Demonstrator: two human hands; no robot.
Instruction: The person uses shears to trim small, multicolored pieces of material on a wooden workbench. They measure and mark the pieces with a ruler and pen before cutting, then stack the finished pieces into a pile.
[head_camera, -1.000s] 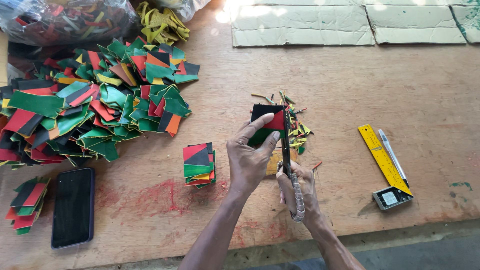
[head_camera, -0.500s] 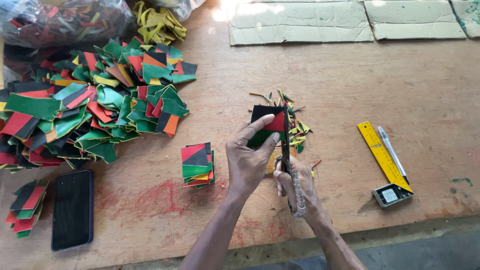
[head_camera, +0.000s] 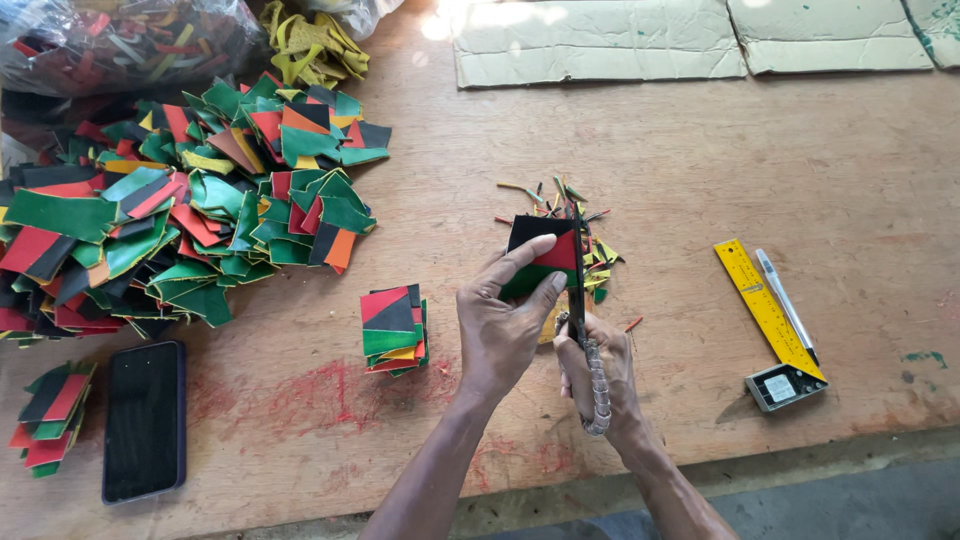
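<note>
The right hand (head_camera: 600, 370) is wrapped tight round the handles of dark scissors (head_camera: 580, 290), blades pointing away; the left hand (head_camera: 505, 325) pinches a black, red and green patch (head_camera: 540, 250) against the blades, above the wooden surface (head_camera: 700, 150); a small trimmed stack (head_camera: 393, 328) lies just left; thin offcuts (head_camera: 600, 255) lie beyond; a yellow square ruler (head_camera: 765, 310) sits right; farther left spreads a big patch heap (head_camera: 180, 220).

Two hands show, a left hand (head_camera: 500, 325) and a right hand (head_camera: 600, 370), with one pair of scissors (head_camera: 580, 300) and one colour-striped piece (head_camera: 540, 255) between them. The wooden table (head_camera: 700, 160) bears one loose heap of striped pieces (head_camera: 180, 210), two small neat stacks (head_camera: 393, 330) (head_camera: 50, 415), one dark phone (head_camera: 145, 420), one yellow square ruler (head_camera: 770, 315), one pen (head_camera: 785, 300) and three cardboard sheets (head_camera: 600, 40).
</note>
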